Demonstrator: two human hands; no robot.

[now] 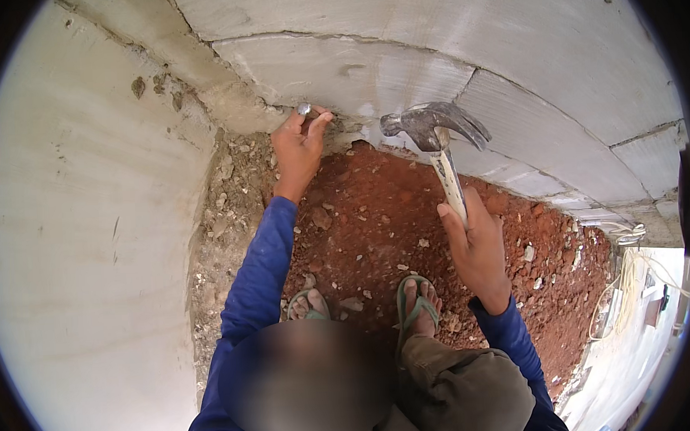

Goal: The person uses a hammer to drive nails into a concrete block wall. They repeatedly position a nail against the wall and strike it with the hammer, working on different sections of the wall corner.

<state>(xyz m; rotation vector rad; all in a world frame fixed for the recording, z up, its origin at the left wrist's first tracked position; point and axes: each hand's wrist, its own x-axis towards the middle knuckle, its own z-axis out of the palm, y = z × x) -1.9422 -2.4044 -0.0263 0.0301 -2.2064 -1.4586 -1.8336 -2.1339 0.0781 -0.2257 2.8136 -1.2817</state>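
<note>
My left hand (299, 148) holds a metal chisel or punch (304, 108) at the foot of the block wall; only its round, shiny head shows above the fingers, and its tip is hidden. In my right hand (479, 244) is a claw hammer (433, 125), gripped by its worn, pale handle. The hammer's head is raised to the right of the chisel, apart from it, with its striking face towards the left. Rough mortar (242, 107) lines the wall's base beside my left hand.
A smooth plastered wall (91, 226) stands at left, and grey blocks (525, 109) rise ahead. Reddish soil (356, 215) with stones and rubble lies around my sandalled feet. A pale coiled cord (628, 290) hangs at far right.
</note>
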